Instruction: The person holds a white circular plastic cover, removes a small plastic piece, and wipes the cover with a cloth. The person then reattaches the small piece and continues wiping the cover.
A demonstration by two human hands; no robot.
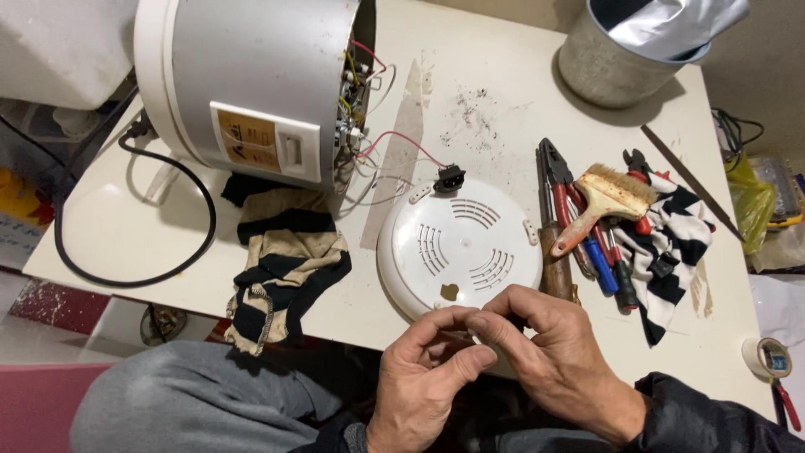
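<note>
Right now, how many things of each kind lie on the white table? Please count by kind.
Striped cloths: 2
Paintbrush: 1
Pliers: 2
Round white base cover: 1
Opened cooker body: 1
Metal bucket: 1
Total: 8

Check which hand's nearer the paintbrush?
Right. The right hand sits just below the tool pile holding the paintbrush; the left hand is farther left, below the white round cover.

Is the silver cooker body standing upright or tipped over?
Tipped on its side: the cooker body lies on the table, its open underside showing wires, round base cover off beside it.
</note>
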